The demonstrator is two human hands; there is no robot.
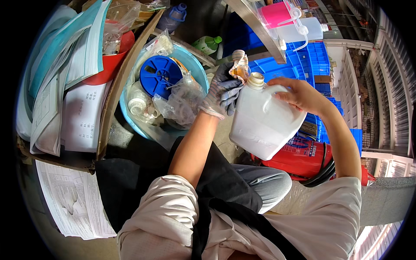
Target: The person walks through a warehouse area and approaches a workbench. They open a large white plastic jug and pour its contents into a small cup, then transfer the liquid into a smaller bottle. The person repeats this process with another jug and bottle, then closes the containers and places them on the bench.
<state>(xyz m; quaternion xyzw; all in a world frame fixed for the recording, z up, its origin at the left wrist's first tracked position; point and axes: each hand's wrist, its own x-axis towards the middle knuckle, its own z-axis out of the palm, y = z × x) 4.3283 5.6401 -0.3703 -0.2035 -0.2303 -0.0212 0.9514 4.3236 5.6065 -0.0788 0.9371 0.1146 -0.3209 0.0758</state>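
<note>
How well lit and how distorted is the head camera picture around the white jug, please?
Head view: daylight falls evenly on the white jug, with no harsh glare; the gloved left hand and bare right hand look sharp; fisheye bends the shelf rail; the corners are black.

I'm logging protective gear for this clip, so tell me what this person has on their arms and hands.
The left hand wears a knitted work glove, grey across the palm and fingers with a pale, whitish cuff at the wrist. The right hand is bare, with no glove. Both forearms are uncovered; pale cream sleeves sit bunched above the elbows. A black apron strap runs down the chest between them.
</note>
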